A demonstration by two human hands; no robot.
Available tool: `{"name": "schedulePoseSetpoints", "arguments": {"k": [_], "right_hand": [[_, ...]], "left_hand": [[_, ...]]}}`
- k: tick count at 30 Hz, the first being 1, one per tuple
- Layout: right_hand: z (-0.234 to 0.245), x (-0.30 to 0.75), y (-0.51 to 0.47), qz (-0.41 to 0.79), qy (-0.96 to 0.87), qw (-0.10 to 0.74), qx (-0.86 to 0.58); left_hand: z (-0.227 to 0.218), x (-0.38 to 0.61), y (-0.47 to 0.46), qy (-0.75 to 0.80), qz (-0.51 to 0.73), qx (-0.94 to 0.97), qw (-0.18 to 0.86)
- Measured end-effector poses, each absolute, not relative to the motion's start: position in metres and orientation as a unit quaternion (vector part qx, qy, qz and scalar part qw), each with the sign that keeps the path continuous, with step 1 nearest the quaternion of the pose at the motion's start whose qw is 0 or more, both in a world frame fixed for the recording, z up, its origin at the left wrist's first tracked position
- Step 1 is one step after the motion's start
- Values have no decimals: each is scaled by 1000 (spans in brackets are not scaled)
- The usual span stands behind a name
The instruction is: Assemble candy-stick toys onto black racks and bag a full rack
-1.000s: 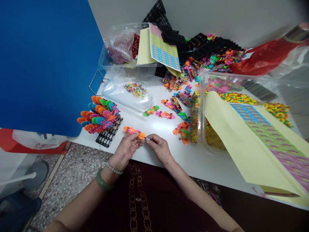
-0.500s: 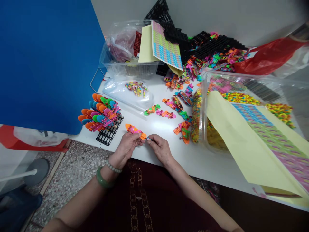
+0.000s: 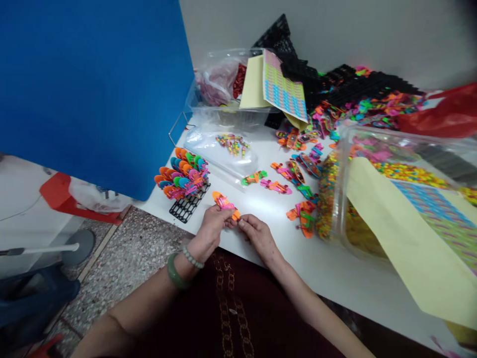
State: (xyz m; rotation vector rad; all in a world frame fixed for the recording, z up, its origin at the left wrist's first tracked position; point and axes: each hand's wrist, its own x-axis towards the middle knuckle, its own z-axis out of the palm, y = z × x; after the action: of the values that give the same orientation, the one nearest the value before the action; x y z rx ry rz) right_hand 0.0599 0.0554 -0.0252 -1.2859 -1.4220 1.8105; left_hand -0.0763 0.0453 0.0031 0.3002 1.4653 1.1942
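My left hand [image 3: 213,227], with a bead bracelet and a green bangle at the wrist, pinches a small orange toy skateboard [image 3: 220,200] with a pink part on it. The toy is tilted just above the white table near its front edge. At its lower right end, the closed fingertips of my right hand [image 3: 259,237] meet it; what they pinch is hidden. To the left, rows of similar colourful toys [image 3: 182,174] stand in a black grid rack [image 3: 185,209]. Loose toy skateboards [image 3: 276,186] lie beyond my hands.
A clear plastic sheet [image 3: 201,141] bears several small colourful tubes [image 3: 234,144]. At right stands a clear bin [image 3: 337,199] of bright small pieces, with sticker sheets [image 3: 428,199] over it. Another clear bin [image 3: 227,117] is at the back, beside black racks. A blue panel [image 3: 93,89] borders the left.
The view has shifted left, so everything appears further right. My right fingers have closed in on the toy's end; the small bluish piece between them is now out of sight.
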Motion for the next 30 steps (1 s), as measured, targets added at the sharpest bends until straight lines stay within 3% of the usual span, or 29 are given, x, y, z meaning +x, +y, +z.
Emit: {"name": "schedulePoseSetpoints", "arguments": {"k": [5, 8, 10, 12, 15, 19, 24, 30], "right_hand": [[-24, 59, 53, 466, -727, 202, -463], [-26, 58, 58, 446, -734, 187, -476], [-27, 54, 63, 489, -704, 209, -471], [-27, 45, 66, 548, -664, 234, -452], [-24, 24, 67, 641, -593, 237, -425], [-18, -4, 68, 696, -509, 247, -442], [-28, -16, 73, 625, -536, 305, -478], [-47, -20, 72, 502, -645, 315, -483]], "left_hand": [[11, -91, 14, 635, 487, 169, 576], [11, -119, -11, 649, 453, 200, 577], [7, -146, -20, 718, 465, 225, 467], [1, -175, -21, 812, 450, 264, 264], [-10, -205, -12, 883, 257, 381, 88], [-21, -195, -3, 868, 113, 480, 55], [-31, -156, -13, 855, 97, 508, 42], [-33, -147, -21, 845, 97, 523, 55]]}}
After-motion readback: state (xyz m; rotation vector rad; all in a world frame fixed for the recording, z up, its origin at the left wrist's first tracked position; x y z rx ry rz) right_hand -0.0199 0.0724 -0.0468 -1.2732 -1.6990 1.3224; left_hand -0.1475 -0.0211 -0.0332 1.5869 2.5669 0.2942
